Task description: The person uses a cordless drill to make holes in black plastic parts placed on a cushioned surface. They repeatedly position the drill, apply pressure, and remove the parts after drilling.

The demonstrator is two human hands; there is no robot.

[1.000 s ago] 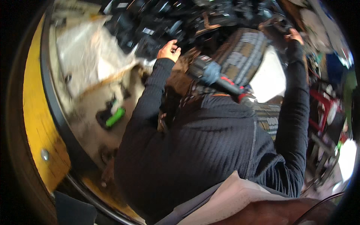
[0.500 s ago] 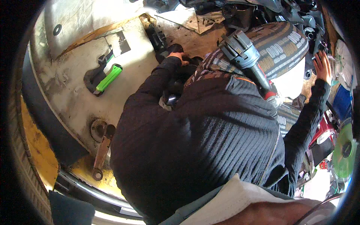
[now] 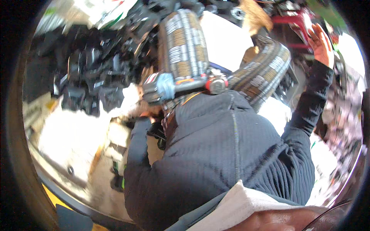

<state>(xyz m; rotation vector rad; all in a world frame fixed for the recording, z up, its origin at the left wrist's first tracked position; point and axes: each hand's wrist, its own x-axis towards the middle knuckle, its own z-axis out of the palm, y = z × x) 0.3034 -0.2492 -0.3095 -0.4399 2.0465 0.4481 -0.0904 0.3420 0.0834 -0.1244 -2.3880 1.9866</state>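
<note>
My right hand (image 3: 323, 46) is raised at the far right near a red frame (image 3: 296, 24), palm showing and fingers apart, holding nothing. At my left side my left hand (image 3: 145, 114) reaches down beside dark parts (image 3: 157, 133). Its fingers are mostly hidden, so I cannot tell what they touch. A cordless power tool (image 3: 184, 83) lies across my lap, with a black and grey-blue body and a red and silver head. Beneath it are my legs in patterned trousers (image 3: 181, 40).
A large heap of black plastic parts (image 3: 92, 73) fills the far left. Between my legs lies a white board (image 3: 227, 40). At lower left a pale padded surface (image 3: 71, 142) bears a small dark ring (image 3: 70, 169), near a green and black tool (image 3: 117, 177). Mixed clutter lines the right side.
My view has swung left, bringing more of the black heap into sight. My right hand appears higher in the picture with its palm showing; my left hand remains low at my left side.
</note>
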